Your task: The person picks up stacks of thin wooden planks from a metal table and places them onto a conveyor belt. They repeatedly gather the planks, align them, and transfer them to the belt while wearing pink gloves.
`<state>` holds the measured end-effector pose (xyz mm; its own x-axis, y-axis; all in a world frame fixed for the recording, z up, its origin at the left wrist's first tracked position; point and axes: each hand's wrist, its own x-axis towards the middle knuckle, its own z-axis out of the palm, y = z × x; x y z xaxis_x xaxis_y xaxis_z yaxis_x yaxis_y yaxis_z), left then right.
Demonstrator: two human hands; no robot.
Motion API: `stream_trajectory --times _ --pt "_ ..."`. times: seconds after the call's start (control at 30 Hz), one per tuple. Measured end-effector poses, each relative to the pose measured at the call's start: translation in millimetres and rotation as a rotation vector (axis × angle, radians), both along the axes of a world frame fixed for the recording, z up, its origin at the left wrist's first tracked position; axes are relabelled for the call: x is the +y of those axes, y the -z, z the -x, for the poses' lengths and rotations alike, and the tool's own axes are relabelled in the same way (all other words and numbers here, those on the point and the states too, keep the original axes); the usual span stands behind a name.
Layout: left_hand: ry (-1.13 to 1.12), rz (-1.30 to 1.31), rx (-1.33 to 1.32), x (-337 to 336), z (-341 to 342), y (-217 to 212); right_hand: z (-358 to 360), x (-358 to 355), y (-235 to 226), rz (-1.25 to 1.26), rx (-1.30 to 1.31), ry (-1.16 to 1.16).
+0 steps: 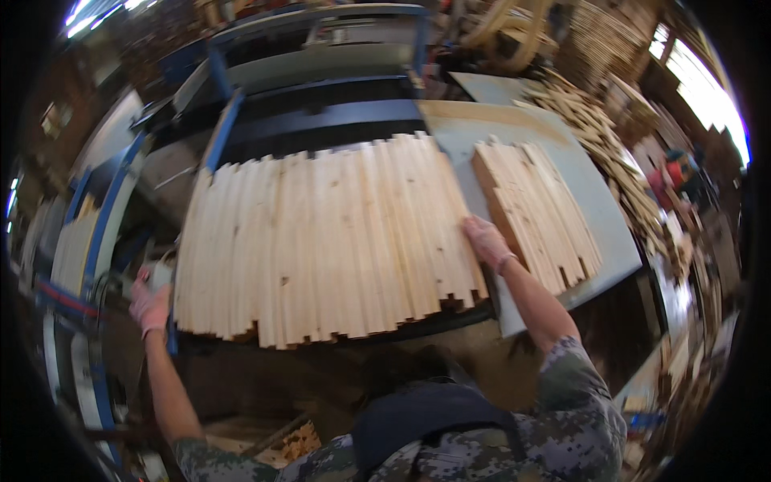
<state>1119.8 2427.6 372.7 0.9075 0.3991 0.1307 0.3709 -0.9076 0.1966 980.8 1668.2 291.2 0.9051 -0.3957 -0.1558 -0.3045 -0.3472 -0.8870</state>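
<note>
a: where does the row of pale wooden slats (321,245) lie against the hands?

b: it lies flat between them, slats side by side and running away from the person, near ends ragged. the right hand (486,241) rests open and flat against the right edge of the row, fingers together, pressed on the outermost slat. the left hand (150,305) is at the lower left corner of the row, just beside the near end of the first slat.

a: is the left hand gripping anything?

b: it looks curled, and there's a pale rounded object (161,273) right by its fingers, but the view bends too much there, so i cannot tell if it holds it or merely touches it.

a: anything else near the right hand?

b: a second, smaller stack of slats (538,213) sits just beyond it on a grey sheet table (602,217), apart from the big row by a narrow gap.

a: and what carries the big row?

b: a dark machine bed with a blue steel frame (225,120) around and behind it.

a: the room?

b: a workshop. loose heaps of wood strips (610,153) lie well off to the right, another person (679,173) is far over there, and bright windows (707,88) glare at the upper right.
</note>
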Motion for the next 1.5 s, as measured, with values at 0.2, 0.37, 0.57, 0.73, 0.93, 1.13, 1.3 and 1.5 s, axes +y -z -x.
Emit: stream_trajectory --times 0.2,0.37,0.57,0.73,0.93,1.13,1.3,1.5 --pt "0.353 0.986 -0.614 -8 55 50 1 -6 69 0.092 -0.217 0.133" --pt "0.725 1.264 -0.219 -172 144 27 26 7 35 0.085 -0.121 0.049" --pt "0.832 1.764 0.117 -262 197 61 92 54 4 -0.239 -0.055 -0.124" --pt "0.853 1.87 0.328 -332 199 86 190 63 14 -0.345 -0.003 -0.256" --pt "0.916 1.837 0.475 -442 201 95 286 19 1 -0.383 0.135 -0.19" --pt "1.054 1.729 0.476 -577 224 109 338 -64 -39 -0.341 0.027 -0.08" --pt "1.027 1.54 0.308 -675 214 130 323 -153 -62 -0.324 -0.243 0.068" --pt "0.82 1.422 0.259 -747 198 155 289 -265 -52 -0.244 -0.476 0.312"
